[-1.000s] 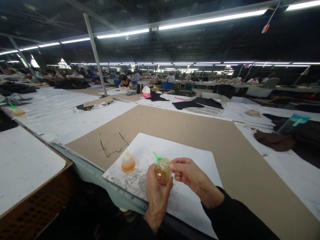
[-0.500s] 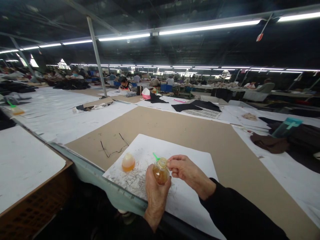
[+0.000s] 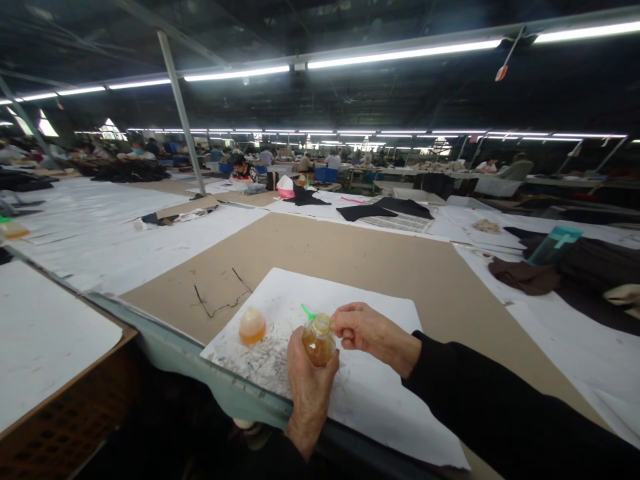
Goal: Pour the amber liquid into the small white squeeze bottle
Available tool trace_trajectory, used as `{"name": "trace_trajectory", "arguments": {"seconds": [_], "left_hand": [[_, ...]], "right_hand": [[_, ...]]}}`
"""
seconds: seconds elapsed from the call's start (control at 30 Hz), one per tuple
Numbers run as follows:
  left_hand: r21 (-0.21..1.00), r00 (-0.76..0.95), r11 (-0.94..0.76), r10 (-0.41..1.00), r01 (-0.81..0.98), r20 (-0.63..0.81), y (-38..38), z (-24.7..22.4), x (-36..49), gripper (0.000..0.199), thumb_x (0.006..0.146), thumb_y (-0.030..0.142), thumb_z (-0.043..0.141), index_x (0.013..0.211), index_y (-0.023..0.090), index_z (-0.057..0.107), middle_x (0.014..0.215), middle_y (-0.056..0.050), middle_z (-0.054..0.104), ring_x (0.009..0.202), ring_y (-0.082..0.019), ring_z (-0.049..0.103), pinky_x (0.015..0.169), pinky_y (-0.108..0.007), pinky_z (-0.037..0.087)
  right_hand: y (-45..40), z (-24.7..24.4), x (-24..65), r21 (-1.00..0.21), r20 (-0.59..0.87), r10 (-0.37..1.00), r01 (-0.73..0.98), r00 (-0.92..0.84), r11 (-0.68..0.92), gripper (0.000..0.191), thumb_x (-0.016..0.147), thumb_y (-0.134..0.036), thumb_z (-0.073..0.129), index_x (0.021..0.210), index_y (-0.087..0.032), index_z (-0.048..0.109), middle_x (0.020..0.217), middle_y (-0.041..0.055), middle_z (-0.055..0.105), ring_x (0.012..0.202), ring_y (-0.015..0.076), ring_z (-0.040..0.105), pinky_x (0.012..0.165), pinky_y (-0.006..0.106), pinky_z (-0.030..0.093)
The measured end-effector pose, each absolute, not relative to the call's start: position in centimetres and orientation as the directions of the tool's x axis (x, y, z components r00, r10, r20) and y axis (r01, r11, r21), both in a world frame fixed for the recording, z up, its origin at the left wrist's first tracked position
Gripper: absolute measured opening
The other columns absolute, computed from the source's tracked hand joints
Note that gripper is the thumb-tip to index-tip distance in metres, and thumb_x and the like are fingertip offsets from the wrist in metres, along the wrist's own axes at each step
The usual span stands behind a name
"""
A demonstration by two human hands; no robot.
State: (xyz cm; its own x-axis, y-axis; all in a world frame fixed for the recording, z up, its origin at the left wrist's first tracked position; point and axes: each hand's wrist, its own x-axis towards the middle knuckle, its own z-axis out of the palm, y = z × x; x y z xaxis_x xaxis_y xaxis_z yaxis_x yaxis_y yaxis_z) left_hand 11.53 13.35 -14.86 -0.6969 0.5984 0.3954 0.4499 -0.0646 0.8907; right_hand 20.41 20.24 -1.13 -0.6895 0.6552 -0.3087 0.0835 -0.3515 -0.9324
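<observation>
My left hand [image 3: 310,377] is wrapped round a small clear bottle [image 3: 319,347] of amber liquid, its uncapped mouth facing up. At the right side of that mouth, the thumb and fingers of my right hand [image 3: 363,330] are pinched together; whatever they hold is too small or hidden to name. Behind the bottle a green nozzle [image 3: 307,311] shows, its lower part out of sight. To the left, a second rounded bottle [image 3: 252,327], part full of orange liquid, rests on a stained white sheet [image 3: 370,393].
Eyeglasses [image 3: 220,310] lie on brown board [image 3: 325,247] to the left. A teal-lidded container [image 3: 555,245] and dark cloth [image 3: 605,287] are at the right. Black fabric pieces [image 3: 373,211] lie farther back, and a person [image 3: 243,170] sits beyond. The table's edge [image 3: 250,390] runs close below my hands.
The view has shifted slightly, so the scene sits a little farther left. My hands keep nearly the same hold, with the right fingers still pinched at the bottle's mouth.
</observation>
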Motion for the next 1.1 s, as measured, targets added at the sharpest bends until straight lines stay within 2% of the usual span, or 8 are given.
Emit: {"name": "trace_trajectory", "arguments": {"seconds": [0.23, 0.37, 0.53, 0.6, 0.7, 0.8, 0.97, 1.1], "left_hand": [[0.914, -0.680, -0.098, 0.638, 0.393, 0.361, 13.2, -14.4, 11.5, 0.063, 0.067, 0.033, 0.067, 0.121, 0.018, 0.038, 0.109, -0.009, 0.055, 0.102, -0.025, 0.056, 0.087, -0.041, 0.047], [0.956, -0.719, -0.045, 0.648, 0.291, 0.249, 13.2, -13.8, 11.2, 0.070, 0.062, 0.036, 0.070, 0.121, 0.019, 0.036, 0.107, -0.008, 0.056, 0.098, -0.025, 0.057, 0.084, -0.041, 0.048], [0.965, -0.705, -0.044, 0.675, 0.259, 0.220, 12.8, -13.0, 10.9, 0.067, 0.063, 0.034, 0.068, 0.120, 0.019, 0.036, 0.110, -0.008, 0.056, 0.100, -0.023, 0.056, 0.087, -0.039, 0.046], [0.962, -0.682, -0.055, 0.694, 0.267, 0.229, 12.8, -12.9, 10.5, 0.063, 0.063, 0.030, 0.067, 0.118, 0.020, 0.037, 0.106, -0.006, 0.056, 0.096, -0.021, 0.056, 0.085, -0.037, 0.047], [0.963, -0.576, -0.090, 0.786, 0.255, 0.226, 12.7, -12.6, 9.3, 0.062, 0.059, 0.020, 0.065, 0.114, 0.021, 0.038, 0.103, -0.004, 0.056, 0.094, -0.019, 0.056, 0.085, -0.033, 0.046], [0.981, -0.457, -0.110, 0.873, 0.157, 0.171, 12.5, -11.7, 7.7, 0.068, 0.053, 0.014, 0.062, 0.115, 0.021, 0.035, 0.104, -0.003, 0.054, 0.096, -0.019, 0.053, 0.087, -0.032, 0.043], [0.995, -0.253, -0.096, 0.962, 0.038, 0.102, 11.9, -10.5, 5.8, 0.061, 0.051, 0.012, 0.062, 0.107, 0.020, 0.038, 0.086, 0.002, 0.049, 0.075, -0.013, 0.047, 0.066, -0.024, 0.040], [0.994, -0.171, -0.091, 0.982, -0.056, 0.080, 11.9, -10.3, 5.4, 0.068, 0.051, 0.013, 0.068, 0.112, 0.019, 0.038, 0.091, 0.001, 0.053, 0.081, -0.014, 0.048, 0.070, -0.023, 0.039]], "right_hand": [[19.9, -2.9, 20.4, -0.894, -0.275, 0.623, -0.045, -0.732, -0.447, 0.017, 0.057, -0.014, 0.056, 0.052, -0.013, 0.040, 0.053, -0.0031, 0.034, 0.050, 0.0052, 0.027, 0.048, 0.019, 0.025], [19.3, -3.5, 20.3, -0.872, -0.220, 0.627, -0.137, -0.747, -0.470, 0.015, 0.061, -0.014, 0.057, 0.058, -0.012, 0.043, 0.058, -0.0028, 0.034, 0.053, 0.0052, 0.028, 0.051, 0.018, 0.025], [18.6, -3.8, 20.3, -0.851, -0.205, 0.675, -0.211, -0.709, -0.480, 0.025, 0.063, -0.025, 0.071, 0.067, -0.011, 0.051, 0.060, -0.0023, 0.040, 0.054, 0.0059, 0.032, 0.053, 0.020, 0.028], [18.5, -4.0, 20.4, -0.899, -0.183, 0.731, -0.188, -0.657, -0.394, 0.030, 0.063, -0.033, 0.074, 0.069, -0.011, 0.053, 0.060, -0.0019, 0.042, 0.054, 0.0067, 0.034, 0.054, 0.021, 0.029], [18.4, -4.1, 20.7, -0.997, -0.037, 0.793, -0.036, -0.608, -0.074, 0.029, 0.074, -0.037, 0.061, 0.066, -0.011, 0.053, 0.059, -0.0009, 0.044, 0.055, 0.0083, 0.036, 0.056, 0.024, 0.029], [18.3, -4.2, 21.0, -0.974, 0.077, 0.827, 0.134, -0.556, 0.181, 0.027, 0.081, -0.035, 0.051, 0.067, -0.012, 0.055, 0.059, -0.0014, 0.042, 0.059, 0.0095, 0.036, 0.056, 0.025, 0.028], [18.2, -5.1, 20.8, -0.940, 0.210, 0.827, 0.126, -0.522, 0.318, 0.014, 0.085, -0.026, 0.048, 0.082, -0.016, 0.057, 0.075, -0.0016, 0.053, 0.070, 0.0108, 0.045, 0.064, 0.025, 0.035], [18.0, -6.0, 20.4, -0.901, 0.307, 0.791, 0.106, -0.529, 0.420, 0.014, 0.082, -0.016, 0.050, 0.092, -0.018, 0.060, 0.087, -0.0022, 0.057, 0.078, 0.0100, 0.051, 0.072, 0.024, 0.039]]}}
